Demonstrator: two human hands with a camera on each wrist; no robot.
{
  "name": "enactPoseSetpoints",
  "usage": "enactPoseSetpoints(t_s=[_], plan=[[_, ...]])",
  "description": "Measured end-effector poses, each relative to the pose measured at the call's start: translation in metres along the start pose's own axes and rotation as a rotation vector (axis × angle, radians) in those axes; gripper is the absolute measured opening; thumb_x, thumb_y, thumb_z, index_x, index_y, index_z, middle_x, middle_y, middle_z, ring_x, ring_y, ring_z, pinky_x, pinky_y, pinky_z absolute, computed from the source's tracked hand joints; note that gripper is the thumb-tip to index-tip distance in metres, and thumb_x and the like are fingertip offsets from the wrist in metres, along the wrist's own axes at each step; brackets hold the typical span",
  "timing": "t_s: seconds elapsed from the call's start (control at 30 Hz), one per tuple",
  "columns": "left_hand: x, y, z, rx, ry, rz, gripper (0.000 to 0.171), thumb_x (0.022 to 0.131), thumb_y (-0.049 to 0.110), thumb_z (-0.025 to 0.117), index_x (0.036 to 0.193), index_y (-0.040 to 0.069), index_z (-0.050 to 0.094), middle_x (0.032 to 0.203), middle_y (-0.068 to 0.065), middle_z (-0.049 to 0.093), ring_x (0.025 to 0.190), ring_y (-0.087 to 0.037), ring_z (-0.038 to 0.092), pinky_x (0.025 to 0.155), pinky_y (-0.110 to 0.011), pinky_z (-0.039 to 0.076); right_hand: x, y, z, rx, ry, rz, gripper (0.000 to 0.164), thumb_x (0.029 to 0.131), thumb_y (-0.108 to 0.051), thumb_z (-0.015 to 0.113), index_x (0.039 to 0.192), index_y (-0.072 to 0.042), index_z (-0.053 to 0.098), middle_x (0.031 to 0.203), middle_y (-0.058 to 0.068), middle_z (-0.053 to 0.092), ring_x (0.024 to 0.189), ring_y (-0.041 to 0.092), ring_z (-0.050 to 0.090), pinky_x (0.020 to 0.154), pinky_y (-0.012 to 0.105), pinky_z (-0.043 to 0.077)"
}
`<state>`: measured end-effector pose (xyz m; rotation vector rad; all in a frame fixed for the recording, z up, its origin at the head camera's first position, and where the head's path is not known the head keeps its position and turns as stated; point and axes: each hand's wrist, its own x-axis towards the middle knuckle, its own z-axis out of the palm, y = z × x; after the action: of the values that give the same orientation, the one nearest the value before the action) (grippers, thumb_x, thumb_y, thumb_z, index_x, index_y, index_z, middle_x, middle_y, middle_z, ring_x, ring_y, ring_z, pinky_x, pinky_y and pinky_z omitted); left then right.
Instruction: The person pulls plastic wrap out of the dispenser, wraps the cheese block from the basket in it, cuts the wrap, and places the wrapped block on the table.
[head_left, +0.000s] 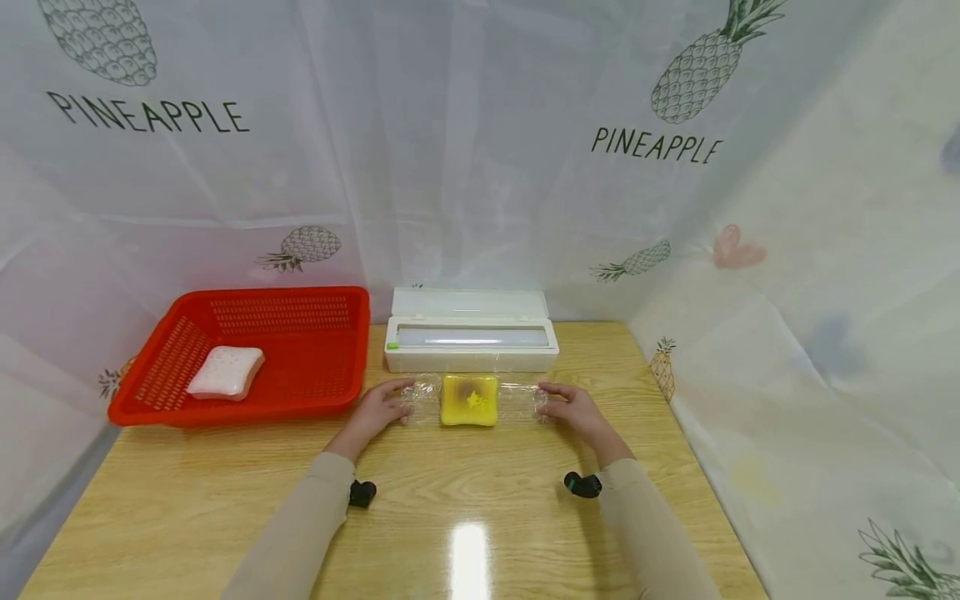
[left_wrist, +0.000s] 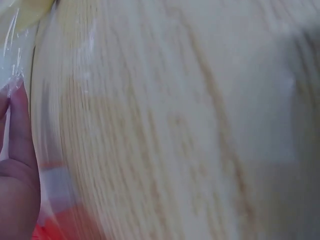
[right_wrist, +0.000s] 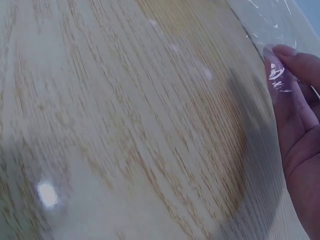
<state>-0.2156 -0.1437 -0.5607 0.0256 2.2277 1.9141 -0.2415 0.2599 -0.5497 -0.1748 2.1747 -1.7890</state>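
A yellow toast-shaped piece (head_left: 469, 402), browned near its top and marked with a bright yellow patch, lies in the middle of a strip of clear plastic wrap (head_left: 517, 402). My left hand (head_left: 381, 407) pinches the strip's left end, and my right hand (head_left: 572, 408) pinches its right end. In the left wrist view, thumb and finger meet on the crinkled wrap (left_wrist: 15, 60) at the left edge. The right wrist view has the wrap bunched between thumb and fingers (right_wrist: 285, 75).
Behind the wrap stands a white wrap dispenser (head_left: 472, 358) with its lid raised. To the left, a red basket (head_left: 300, 408) holds a white, rounded-square piece (head_left: 227, 372). Pineapple-print curtains (head_left: 480, 167) enclose the wooden table (head_left: 420, 500).
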Motion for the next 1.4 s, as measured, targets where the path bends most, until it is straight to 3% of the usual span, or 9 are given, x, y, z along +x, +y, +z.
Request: enactPoseSetpoints(t_s=[0.2,0.37,0.5,0.63,0.9,1.07,1.17,1.23,1.4], plan=[[-0.001,-0.004,-0.001,-0.013,-0.056,0.062,0.033,0.09,-0.012,0.06,0.122,-0.015,0.058,0.116,-0.03,0.062,0.09,-0.022,0.068,0.072,-0.029,0.057,-0.001,0.001,-0.001,-0.016,0.026,0.026,0.034,0.089,0.002,0.067,0.122,0.01,0.062,0.121,0.02,0.064,0.089,0.011,0.068,0.077,0.025,0.055],[-0.002,-0.002,0.0,0.025,-0.027,0.016,0.031,0.089,-0.004,0.066,0.119,-0.011,0.064,0.112,-0.025,0.066,0.086,-0.018,0.068,0.071,-0.027,0.056,-0.003,0.005,-0.002,-0.003,0.01,0.034,0.034,0.089,0.001,0.068,0.121,0.01,0.063,0.109,0.017,0.07,0.09,0.015,0.069,0.078,0.027,0.055],[-0.004,0.0,0.0,0.091,-0.001,-0.033,0.038,0.084,0.002,0.075,0.121,-0.001,0.067,0.115,-0.017,0.067,0.086,-0.014,0.066,0.072,-0.028,0.056,-0.005,0.008,-0.003,0.03,-0.029,0.046,0.042,0.088,0.001,0.069,0.127,0.01,0.058,0.112,0.019,0.068,0.094,0.018,0.069,0.08,0.029,0.055],[-0.004,-0.003,-0.002,0.085,-0.016,-0.036,0.044,0.08,0.0,0.077,0.123,-0.001,0.066,0.12,-0.017,0.065,0.09,-0.015,0.064,0.074,-0.028,0.055,-0.006,0.01,-0.005,0.075,-0.072,0.057,0.047,0.089,0.004,0.067,0.133,0.012,0.05,0.12,0.024,0.063,0.101,0.02,0.067,0.082,0.03,0.055],[-0.005,-0.003,-0.004,-0.031,-0.068,-0.066,0.052,0.079,-0.011,0.072,0.129,-0.008,0.057,0.128,-0.026,0.057,0.079,-0.022,0.069,0.073,-0.035,0.057,-0.007,0.011,-0.005,0.143,-0.114,0.06,0.05,0.093,0.007,0.059,0.139,0.015,0.04,0.124,0.029,0.059,0.097,0.022,0.068,0.083,0.037,0.055],[-0.005,-0.004,-0.008,0.056,-0.085,-0.015,0.053,0.081,-0.01,0.072,0.131,-0.007,0.056,0.127,-0.025,0.058,0.083,-0.021,0.067,0.073,-0.031,0.056,-0.006,0.017,-0.006,0.173,-0.118,0.067,0.052,0.092,0.01,0.059,0.14,0.014,0.04,0.123,0.024,0.061,0.096,0.022,0.068,0.083,0.037,0.055],[-0.006,-0.004,-0.009,0.057,-0.019,-0.005,0.052,0.083,-0.006,0.072,0.132,-0.006,0.054,0.125,-0.025,0.057,0.095,-0.028,0.065,0.079,-0.032,0.054,-0.007,0.021,-0.006,0.184,-0.105,0.045,0.052,0.09,0.01,0.061,0.138,0.015,0.042,0.124,0.022,0.062,0.097,0.02,0.068,0.085,0.036,0.054],[-0.005,-0.004,-0.008,0.019,0.07,-0.025,0.053,0.084,-0.001,0.073,0.132,-0.002,0.051,0.128,-0.023,0.054,0.107,-0.033,0.061,0.087,-0.036,0.051,-0.008,0.023,-0.006,0.165,-0.077,0.018,0.05,0.088,0.008,0.065,0.134,0.016,0.046,0.123,0.02,0.063,0.097,0.017,0.068,0.085,0.034,0.054],[-0.001,-0.002,0.001,-0.107,0.26,-0.054,0.076,0.086,0.006,0.074,0.147,0.009,0.029,0.15,-0.022,0.029,0.135,-0.04,0.035,0.106,-0.049,0.036,-0.011,0.026,-0.002,0.075,0.033,0.014,0.044,0.084,-0.002,0.075,0.124,0.009,0.06,0.117,0.012,0.067,0.094,0.01,0.066,0.082,0.025,0.053]])
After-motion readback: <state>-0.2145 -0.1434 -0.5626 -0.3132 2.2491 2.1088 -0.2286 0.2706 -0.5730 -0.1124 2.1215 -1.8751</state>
